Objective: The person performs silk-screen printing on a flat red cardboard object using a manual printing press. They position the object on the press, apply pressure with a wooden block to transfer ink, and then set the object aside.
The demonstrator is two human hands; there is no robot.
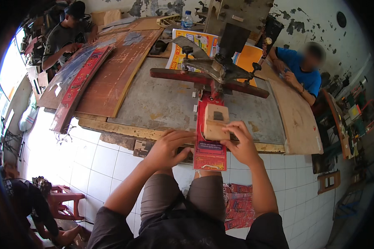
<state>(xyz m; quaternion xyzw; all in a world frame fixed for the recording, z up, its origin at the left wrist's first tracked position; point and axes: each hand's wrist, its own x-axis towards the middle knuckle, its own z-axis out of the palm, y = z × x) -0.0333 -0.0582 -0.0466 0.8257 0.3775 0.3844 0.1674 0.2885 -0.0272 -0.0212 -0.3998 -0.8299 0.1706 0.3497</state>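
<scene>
A long red printed strip [210, 159] lies lengthwise in front of me, its far end under the press and its near end jutting past the table edge. On top of it rests a pale wooden block [215, 110] with a dark patch and a narrow crosspiece. My right hand [243, 145] has its fingertips and thumb at the block's right side, gripping its near corner. With fingers stretched and thumb apart, my left hand [168, 149] is at the strip's left edge; whether it presses on it I cannot tell. The metal press [224, 68] with a red crossbar stands just beyond the block.
More red strips [79, 81] lie on a brown board [112, 66] at left. Red printed pieces [239, 205] are on the tiled floor. One person [68, 39] works at far left, another in blue [301, 66] at right. A red stool [66, 201] stands low left near a third person.
</scene>
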